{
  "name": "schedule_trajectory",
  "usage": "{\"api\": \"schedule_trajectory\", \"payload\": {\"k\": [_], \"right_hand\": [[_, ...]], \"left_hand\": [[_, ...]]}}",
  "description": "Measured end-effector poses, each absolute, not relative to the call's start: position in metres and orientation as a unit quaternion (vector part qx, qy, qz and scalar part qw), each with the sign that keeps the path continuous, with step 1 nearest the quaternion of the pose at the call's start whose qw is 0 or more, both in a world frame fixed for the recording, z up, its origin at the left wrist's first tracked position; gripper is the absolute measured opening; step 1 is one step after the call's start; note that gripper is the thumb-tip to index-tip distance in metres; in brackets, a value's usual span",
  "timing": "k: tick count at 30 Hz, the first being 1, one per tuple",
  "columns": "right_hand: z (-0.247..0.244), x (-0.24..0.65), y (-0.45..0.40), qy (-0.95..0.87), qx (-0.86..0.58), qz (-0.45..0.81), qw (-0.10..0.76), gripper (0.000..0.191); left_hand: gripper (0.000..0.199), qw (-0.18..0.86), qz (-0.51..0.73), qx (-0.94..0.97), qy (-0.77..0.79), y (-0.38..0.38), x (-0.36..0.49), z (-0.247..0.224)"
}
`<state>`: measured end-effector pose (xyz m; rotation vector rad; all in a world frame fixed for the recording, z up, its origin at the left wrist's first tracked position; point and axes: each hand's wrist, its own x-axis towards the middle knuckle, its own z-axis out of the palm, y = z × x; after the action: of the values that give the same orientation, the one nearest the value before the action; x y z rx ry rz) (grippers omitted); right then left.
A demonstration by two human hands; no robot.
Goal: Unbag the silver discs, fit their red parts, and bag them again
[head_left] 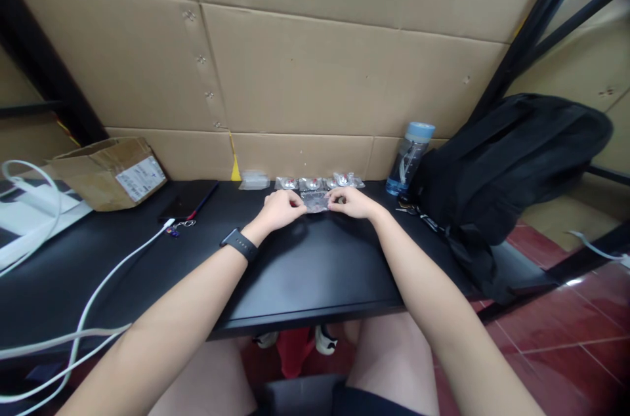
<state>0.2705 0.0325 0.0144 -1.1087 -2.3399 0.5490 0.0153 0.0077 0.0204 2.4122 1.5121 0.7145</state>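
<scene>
A small clear plastic bag (315, 201) is stretched between my two hands, just above the black tabletop. My left hand (283, 207), with a dark watch on its wrist, pinches the bag's left edge. At the opposite edge my right hand (352, 202) grips it between thumb and fingers. What the bag contains, if anything, is too small to make out. Behind it lies a row of clear packets with round silvery pieces and red spots, among them a left packet (287, 184), a middle packet (312, 184) and a right packet (344, 180).
A stack of clear bags (254, 180) lies left of the packets, beside a yellow tag (235, 170). Farther left are a dark phone (189, 199), white cables (105, 278) and an open cardboard box (105, 173). A water bottle (409, 160) and black backpack (502, 160) stand right.
</scene>
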Motion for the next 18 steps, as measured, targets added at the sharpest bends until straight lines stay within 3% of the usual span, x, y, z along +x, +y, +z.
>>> {"api": "schedule_trajectory", "payload": {"k": [5, 9, 13, 18], "right_hand": [[0.015, 0.262, 0.03, -0.853, -0.453, 0.132, 0.225, 0.021], [0.021, 0.254, 0.025, -0.857, -0.422, 0.072, 0.289, 0.01], [0.023, 0.248, 0.017, -0.897, -0.364, 0.111, 0.223, 0.02], [0.019, 0.243, 0.014, -0.872, -0.43, 0.131, 0.195, 0.029]], "left_hand": [[0.024, 0.084, 0.228, 0.802, 0.546, 0.008, 0.018, 0.015], [0.023, 0.025, 0.228, 0.791, 0.567, 0.005, 0.024, 0.009], [0.014, 0.04, 0.243, 0.817, 0.522, 0.006, 0.024, 0.005], [0.037, 0.072, 0.225, 0.858, 0.456, 0.008, 0.019, 0.002]]}}
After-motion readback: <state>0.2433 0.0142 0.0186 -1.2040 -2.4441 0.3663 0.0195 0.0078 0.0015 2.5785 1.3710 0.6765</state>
